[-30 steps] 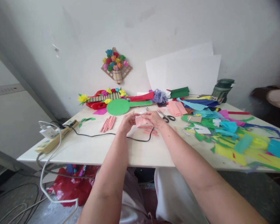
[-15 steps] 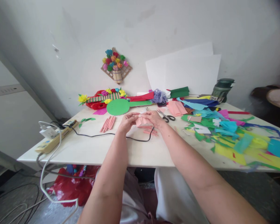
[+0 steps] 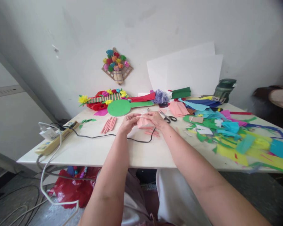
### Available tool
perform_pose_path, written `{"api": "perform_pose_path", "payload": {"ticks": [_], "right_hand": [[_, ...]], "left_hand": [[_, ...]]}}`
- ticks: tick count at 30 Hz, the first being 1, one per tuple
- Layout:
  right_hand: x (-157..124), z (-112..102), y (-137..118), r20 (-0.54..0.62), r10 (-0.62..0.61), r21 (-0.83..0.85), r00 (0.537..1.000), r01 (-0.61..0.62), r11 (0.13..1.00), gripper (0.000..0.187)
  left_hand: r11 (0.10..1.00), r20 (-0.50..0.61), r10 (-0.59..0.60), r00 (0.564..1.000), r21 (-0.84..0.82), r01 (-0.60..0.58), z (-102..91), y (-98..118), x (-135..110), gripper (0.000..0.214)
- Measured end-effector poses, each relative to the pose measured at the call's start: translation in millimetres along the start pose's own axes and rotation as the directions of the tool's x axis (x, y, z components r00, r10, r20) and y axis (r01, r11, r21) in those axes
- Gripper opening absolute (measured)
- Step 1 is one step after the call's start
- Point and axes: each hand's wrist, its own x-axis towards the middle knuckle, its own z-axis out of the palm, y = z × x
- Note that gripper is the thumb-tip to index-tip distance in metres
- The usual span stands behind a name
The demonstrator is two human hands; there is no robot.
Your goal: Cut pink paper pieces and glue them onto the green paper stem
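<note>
Both my hands meet over the middle of the white table [image 3: 89, 150]. My left hand [image 3: 128, 123] and my right hand [image 3: 155, 120] pinch a small pink paper piece [image 3: 142, 121] between their fingers, just above the tabletop. Under the hands lie a few pink paper rolls [image 3: 152, 131] and a black cable [image 3: 136, 139]. A bundle of several pink rolled sticks [image 3: 109, 124] lies to the left of my left hand. Black-handled scissors [image 3: 168, 117] rest right of my right hand.
A green paper disc [image 3: 119, 107] and paper flowers [image 3: 101, 99] sit behind the hands. Coloured paper scraps [image 3: 228, 131] cover the right side. A power strip [image 3: 54, 141] with cables lies at the left edge. White sheets [image 3: 186, 73] lean on the wall beside a green jar [image 3: 224, 90].
</note>
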Motion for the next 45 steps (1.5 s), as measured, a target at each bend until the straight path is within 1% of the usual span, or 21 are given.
{"api": "perform_pose_path", "payload": {"ticks": [3,8,14,22,33,45], "right_hand": [[0.9,-0.7,2.1,0.012,0.005,0.040,1.000,-0.005,0.999,0.022],[1.3,-2.6,1.9,0.023,0.076,0.118,0.997,-0.078,0.990,0.026],[2.4,-4.3,2.5,0.039,0.033,0.177,0.999,-0.040,0.983,0.024],[2.5,-4.5,1.5,0.045,0.082,0.234,0.996,-0.090,0.968,0.024],[-0.3,-4.4,-2.4,0.060,0.073,0.230,0.996,-0.084,0.969,0.022],[-3.3,-5.8,-6.3,0.086,0.061,0.193,0.994,-0.077,0.978,0.021]], "left_hand": [[1.000,0.003,0.006,1.000,-0.012,-0.006,-1.1,-1.1,0.7,0.032],[1.000,0.006,0.000,1.000,-0.024,0.000,-2.4,-2.1,1.5,0.034],[0.999,-0.016,-0.008,1.000,-0.032,0.007,-3.3,-2.6,2.5,0.036],[0.998,-0.006,-0.003,1.000,-0.061,0.003,-4.2,-3.7,1.0,0.037],[0.995,-0.020,0.008,1.000,-0.102,-0.010,-4.6,-5.3,1.4,0.030],[0.994,-0.037,-0.010,0.999,-0.113,0.006,-3.4,-4.7,0.2,0.030]]}}
